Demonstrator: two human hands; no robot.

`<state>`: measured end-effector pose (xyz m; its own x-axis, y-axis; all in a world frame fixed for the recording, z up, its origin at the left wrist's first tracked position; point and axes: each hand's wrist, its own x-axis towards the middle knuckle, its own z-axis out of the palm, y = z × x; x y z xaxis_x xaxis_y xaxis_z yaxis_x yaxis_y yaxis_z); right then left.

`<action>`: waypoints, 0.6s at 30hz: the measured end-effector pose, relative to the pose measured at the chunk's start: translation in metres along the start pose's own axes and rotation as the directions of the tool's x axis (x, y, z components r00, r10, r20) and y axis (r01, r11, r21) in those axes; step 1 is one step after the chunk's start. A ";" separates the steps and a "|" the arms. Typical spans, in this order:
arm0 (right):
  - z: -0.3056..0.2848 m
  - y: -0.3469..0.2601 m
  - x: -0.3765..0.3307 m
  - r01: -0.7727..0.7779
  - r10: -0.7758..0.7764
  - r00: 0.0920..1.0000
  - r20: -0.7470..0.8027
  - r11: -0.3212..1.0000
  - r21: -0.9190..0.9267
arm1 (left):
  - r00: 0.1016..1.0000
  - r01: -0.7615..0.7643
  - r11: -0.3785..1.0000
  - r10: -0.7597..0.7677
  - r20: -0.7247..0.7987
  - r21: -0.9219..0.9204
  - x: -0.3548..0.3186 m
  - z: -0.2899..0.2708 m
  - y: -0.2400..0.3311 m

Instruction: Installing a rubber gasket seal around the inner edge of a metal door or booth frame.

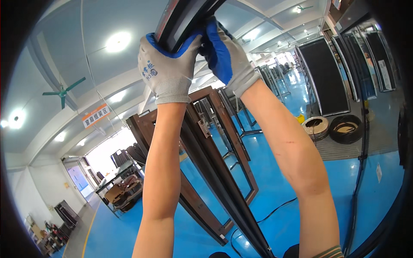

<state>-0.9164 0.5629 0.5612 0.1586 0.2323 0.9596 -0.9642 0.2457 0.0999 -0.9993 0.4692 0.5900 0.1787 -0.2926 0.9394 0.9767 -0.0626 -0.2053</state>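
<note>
Left hand (168, 64) and right hand (226, 53), in grey knit gloves with blue coated palms, clamped overhead on dark curved frame profile (183, 17). Brown rectangular window frames (217, 142) stood behind. Black coiled strips (344, 128) laid on glossy blue floor (275, 189) beyond.

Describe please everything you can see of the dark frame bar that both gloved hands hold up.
The dark frame bar is a long, dark profile, metal by its look, with a reddish strip along its left edge. It runs from the upper edge of the picture down between the forearms toward the bottom, slightly bent by the lens. The left hand and the right hand, in grey gloves with blue palms, grip its upper part side by side. Its top end is out of view.
</note>
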 end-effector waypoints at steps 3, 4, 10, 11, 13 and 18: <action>0.004 0.012 0.008 0.071 -0.073 0.996 -0.049 0.997 -0.033 | 1.000 0.014 1.000 -0.014 -0.002 -0.010 0.000 0.000 0.005; 0.004 0.020 0.012 0.128 -0.134 0.988 -0.074 0.989 -0.077 | 1.000 0.017 1.000 -0.017 -0.010 -0.015 -0.001 0.002 0.006; 0.019 0.008 0.000 0.293 -0.373 0.923 -0.095 0.841 -0.454 | 1.000 0.015 1.000 -0.016 -0.025 -0.024 0.000 0.001 0.004; 0.023 0.003 -0.003 0.303 -0.408 0.909 -0.080 0.782 -0.544 | 1.000 0.014 1.000 -0.015 -0.025 -0.027 0.001 0.000 0.004; 0.022 0.001 -0.003 0.314 -0.427 0.902 -0.063 0.749 -0.584 | 1.000 0.025 0.999 -0.025 -0.017 -0.031 0.000 -0.001 0.006; 0.019 -0.003 0.002 0.383 -0.506 0.862 0.031 0.611 -0.693 | 0.999 0.041 0.999 -0.042 -0.013 -0.036 -0.001 -0.001 0.009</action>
<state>-0.9177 0.5450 0.5675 0.6184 0.0468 0.7845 -0.3805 0.8913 0.2467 -0.9912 0.4684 0.5868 0.1362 -0.3026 0.9433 0.9784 -0.1086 -0.1761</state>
